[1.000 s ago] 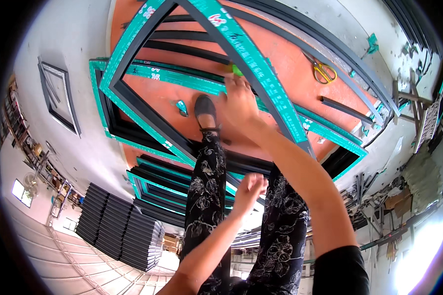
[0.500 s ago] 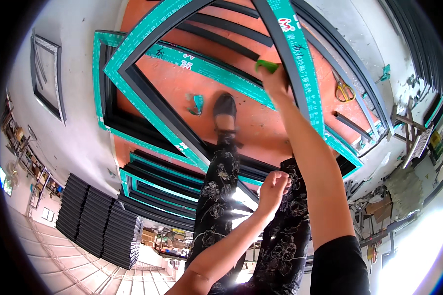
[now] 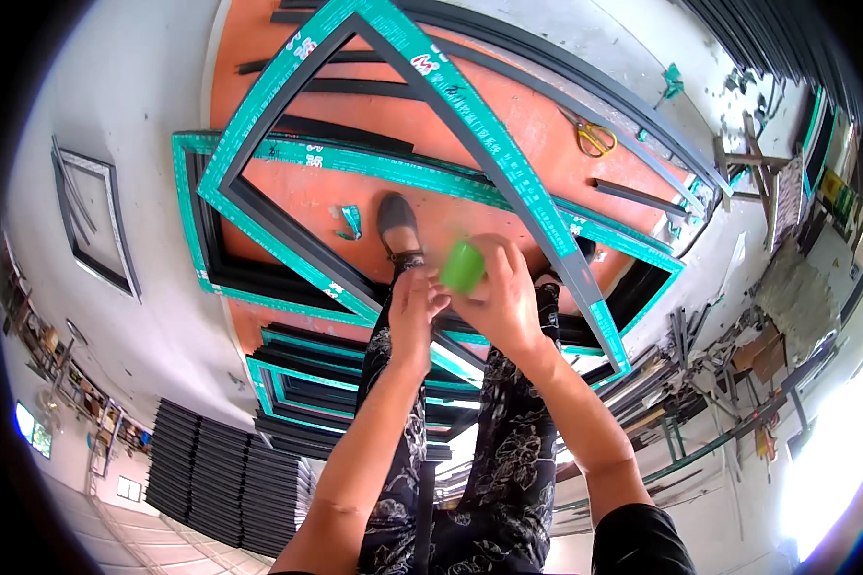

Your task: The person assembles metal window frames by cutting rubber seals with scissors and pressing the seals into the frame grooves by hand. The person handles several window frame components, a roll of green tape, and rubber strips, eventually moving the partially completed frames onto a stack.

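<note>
In front of my legs my right hand [image 3: 510,295] is closed on a small bright green object [image 3: 463,266], rounded like a short cylinder; motion smears it and its kind is unclear. My left hand [image 3: 415,309] is close beside it, its fingers bent together at the green object's left side. Whether those fingertips hold anything thin I cannot make out. Beyond both hands lies a dark rectangular frame [image 3: 479,125] faced with green printed film, set at a slant across a second green-faced frame [image 3: 403,174].
Yellow-handled scissors [image 3: 596,141] and a short dark bar [image 3: 641,195] lie on the orange surface [image 3: 326,216] at the right. A scrap of green film [image 3: 350,222] is near my shoe [image 3: 396,218]. More frames [image 3: 302,383] are stacked at the lower left, near dark profiles [image 3: 225,474].
My right hand has come back from the frame's right side with the green object, toward my body. My left hand has moved left and up to meet it. The upper frame appears lower at its right side.
</note>
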